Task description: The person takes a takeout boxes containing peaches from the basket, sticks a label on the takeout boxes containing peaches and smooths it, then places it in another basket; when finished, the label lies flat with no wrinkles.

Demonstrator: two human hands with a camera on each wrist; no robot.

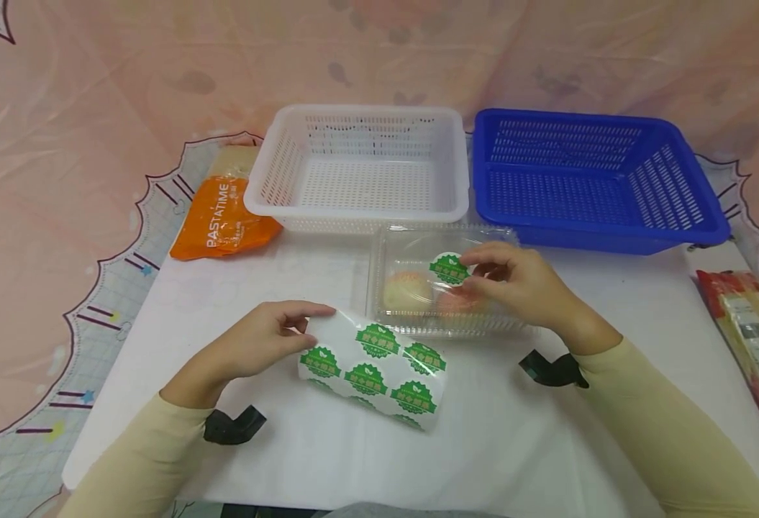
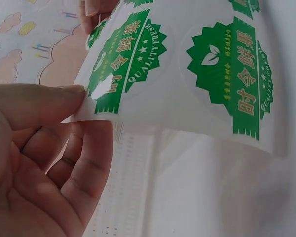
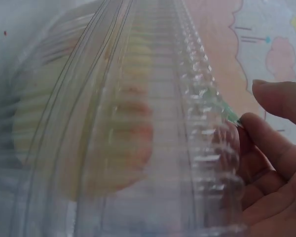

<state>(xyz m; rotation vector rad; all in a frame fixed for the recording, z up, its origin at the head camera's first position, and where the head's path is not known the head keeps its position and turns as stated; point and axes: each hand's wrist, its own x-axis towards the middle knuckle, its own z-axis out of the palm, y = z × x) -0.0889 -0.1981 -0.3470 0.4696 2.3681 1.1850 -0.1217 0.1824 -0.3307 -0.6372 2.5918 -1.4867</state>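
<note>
A strip of round green-and-white stickers (image 1: 366, 374) curves over the front of the table. My left hand (image 1: 256, 342) pinches its upper left corner between thumb and forefinger; the left wrist view shows the backing paper (image 2: 163, 116) between them. A clear plastic clamshell box (image 1: 408, 241) stands closed beyond the strip, with a yellowish fruit (image 1: 407, 293) and a reddish fruit (image 1: 460, 303) inside. At its lid my right hand (image 1: 521, 284) holds one round green sticker (image 1: 448, 268) by the right edge. Whether that sticker touches the lid, I cannot tell.
A white basket (image 1: 360, 214) stands behind the box, with a blue basket (image 1: 586, 234) to its right. An orange PASTATIME bag (image 1: 224, 223) lies at the left. A red-edged packet (image 1: 751, 338) is at the right table edge.
</note>
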